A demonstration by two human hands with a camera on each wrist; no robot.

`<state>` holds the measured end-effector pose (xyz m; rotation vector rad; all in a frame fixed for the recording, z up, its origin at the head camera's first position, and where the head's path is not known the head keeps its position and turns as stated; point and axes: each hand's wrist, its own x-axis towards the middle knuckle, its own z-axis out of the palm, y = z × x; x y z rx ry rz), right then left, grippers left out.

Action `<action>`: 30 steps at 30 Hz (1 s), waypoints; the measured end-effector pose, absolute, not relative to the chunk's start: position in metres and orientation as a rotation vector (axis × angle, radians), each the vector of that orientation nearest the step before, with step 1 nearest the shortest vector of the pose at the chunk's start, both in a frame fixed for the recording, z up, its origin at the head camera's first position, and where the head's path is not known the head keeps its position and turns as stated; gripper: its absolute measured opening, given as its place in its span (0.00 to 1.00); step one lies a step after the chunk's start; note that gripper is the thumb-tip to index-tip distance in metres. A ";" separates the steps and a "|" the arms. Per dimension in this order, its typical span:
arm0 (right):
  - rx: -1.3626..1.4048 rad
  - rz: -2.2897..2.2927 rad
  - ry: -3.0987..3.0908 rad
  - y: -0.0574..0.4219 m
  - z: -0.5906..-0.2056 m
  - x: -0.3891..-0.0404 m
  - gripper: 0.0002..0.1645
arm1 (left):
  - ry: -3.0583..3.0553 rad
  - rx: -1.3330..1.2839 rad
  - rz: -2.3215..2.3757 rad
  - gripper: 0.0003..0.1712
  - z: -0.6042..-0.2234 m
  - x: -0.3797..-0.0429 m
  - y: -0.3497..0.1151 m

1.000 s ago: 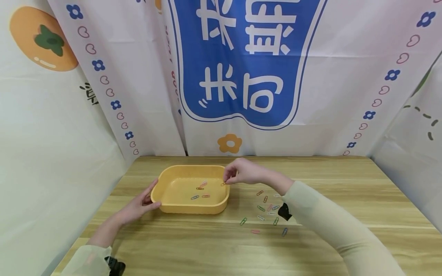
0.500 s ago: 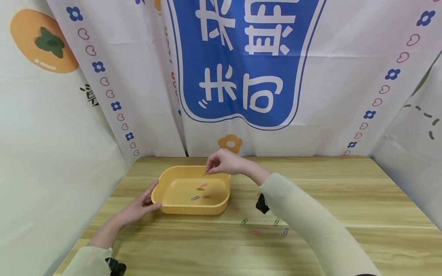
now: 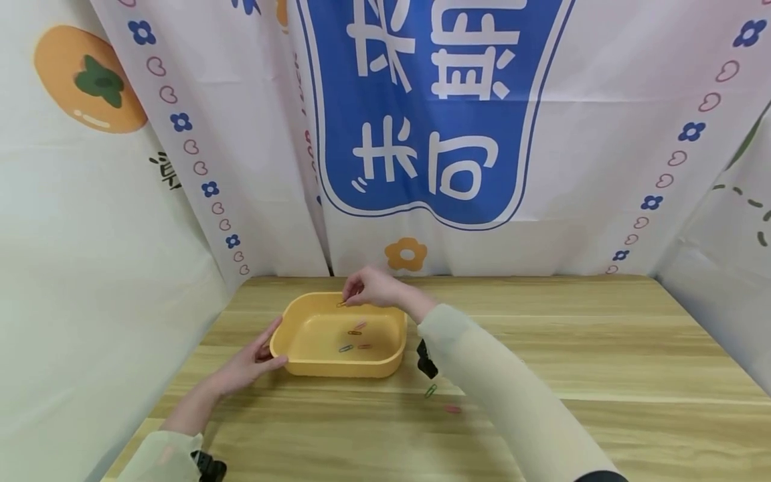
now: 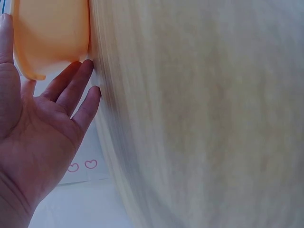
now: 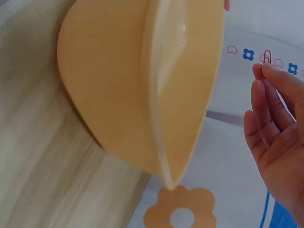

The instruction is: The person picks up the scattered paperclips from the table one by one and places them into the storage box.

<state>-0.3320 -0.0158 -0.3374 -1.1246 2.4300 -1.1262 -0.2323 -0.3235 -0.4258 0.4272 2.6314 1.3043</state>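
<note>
A yellow plastic tray (image 3: pixel 345 369) stands on the wooden table, with several coloured paper clips inside, among them a blue paper clip (image 3: pixel 346 348) and an orange paper clip (image 3: pixel 355 333). At the tray's left end, my left hand (image 3: pixel 247 367) touches the wall with fairly straight fingers, its thumb by the front corner; the left wrist view shows its palm (image 4: pixel 47 128). Over the tray's back edge, my right hand (image 3: pixel 375 288) pinches one thin paper clip (image 5: pixel 267 57) between thumb and index finger. Its other fingers are loosely bent.
Right of the tray, a green paper clip (image 3: pixel 430 391) and a pink paper clip (image 3: pixel 453 409) lie on the table (image 3: pixel 602 348). The right sleeve (image 3: pixel 482 368) covers the area where other clips lay. A printed cloth (image 3: pixel 578 167) hangs behind the table.
My right hand has moved left from the tray's right end to above its back edge, still pinching the paper clip. The left hand stays at the tray. The view has shifted slightly.
</note>
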 end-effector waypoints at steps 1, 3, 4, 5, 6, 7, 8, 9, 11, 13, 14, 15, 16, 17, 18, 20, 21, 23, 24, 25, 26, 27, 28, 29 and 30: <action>-1.130 -1.130 2.427 -0.019 -0.339 -0.332 0.02 | 2.634 0.428 1.301 0.50 -0.426 -0.232 -0.324; -1.136 -1.136 2.422 -0.026 -0.343 -0.332 0.02 | 2.629 0.407 1.312 0.50 -0.426 -0.231 -0.324; -1.137 -1.136 2.426 -0.029 -0.345 -0.333 0.02 | 2.626 0.408 1.314 0.50 -0.425 -0.231 -0.324; -1.137 -1.135 2.431 -0.032 -0.347 -0.333 0.02 | 2.623 0.410 1.312 0.50 -0.425 -0.230 -0.324; -1.132 -1.134 2.435 -0.035 -0.350 -0.333 0.02 | 2.619 0.407 1.316 0.50 -0.425 -0.230 -0.324; -1.127 -1.134 2.438 -0.037 -0.352 -0.334 0.02 | 2.620 0.408 1.314 0.50 -0.424 -0.230 -0.324; -1.120 -1.129 2.443 -0.040 -0.355 -0.334 0.02 | 2.615 0.401 1.321 0.50 -0.424 -0.230 -0.323; -1.112 -1.125 2.446 -0.042 -0.357 -0.334 0.02 | 2.615 0.408 1.316 0.50 -0.424 -0.230 -0.323; -1.106 -1.110 2.456 -0.046 -0.362 -0.335 0.01 | 2.612 0.404 1.322 0.50 -0.424 -0.231 -0.323; -1.093 -1.097 2.464 -0.049 -0.367 -0.335 0.02 | 2.613 0.401 1.326 0.50 -0.424 -0.231 -0.322; -1.084 -1.090 2.471 -0.050 -0.369 -0.336 0.02 | 2.609 0.397 1.334 0.50 -0.424 -0.231 -0.323; -1.075 -1.091 2.473 -0.051 -0.371 -0.335 0.02 | 2.608 0.402 1.334 0.50 -0.424 -0.231 -0.323; -1.058 -1.089 2.476 -0.051 -0.373 -0.335 0.02 | 2.606 0.398 1.341 0.50 -0.425 -0.231 -0.323; -1.028 -1.093 2.470 -0.051 -0.374 -0.334 0.02 | 2.604 0.406 1.341 0.50 -0.425 -0.232 -0.324; -0.996 -1.102 2.464 -0.051 -0.375 -0.333 0.01 | 2.605 0.405 1.342 0.50 -0.425 -0.232 -0.324; -0.948 -1.098 2.459 -0.051 -0.377 -0.330 0.01 | 2.601 0.411 1.347 0.50 -0.426 -0.232 -0.325; -0.925 -1.089 2.457 -0.052 -0.379 -0.329 0.02 | 2.602 0.411 1.345 0.50 -0.426 -0.232 -0.325; -0.910 -1.045 2.471 -0.053 -0.383 -0.328 0.03 | 2.606 0.403 1.343 0.50 -0.426 -0.232 -0.325; -0.916 -1.023 2.483 -0.054 -0.385 -0.328 0.04 | 2.609 0.394 1.343 0.50 -0.426 -0.231 -0.325; -0.931 -0.995 2.498 -0.054 -0.387 -0.328 0.04 | 2.611 0.386 1.343 0.50 -0.426 -0.231 -0.325; -0.938 -0.974 2.509 -0.055 -0.389 -0.328 0.04 | 2.613 0.387 1.340 0.50 -0.426 -0.231 -0.325; -0.948 -0.956 2.526 -0.056 -0.391 -0.329 0.05 | 2.613 0.391 1.338 0.50 -0.425 -0.231 -0.325; -0.958 -0.945 2.543 -0.057 -0.393 -0.329 0.05 | 2.613 0.395 1.337 0.50 -0.425 -0.231 -0.325; -0.960 -0.943 2.554 -0.057 -0.395 -0.330 0.06 | 2.610 0.393 1.344 0.50 -0.425 -0.231 -0.324; -0.958 -0.940 2.563 -0.058 -0.396 -0.330 0.06 | 2.609 0.391 1.345 0.51 -0.424 -0.231 -0.324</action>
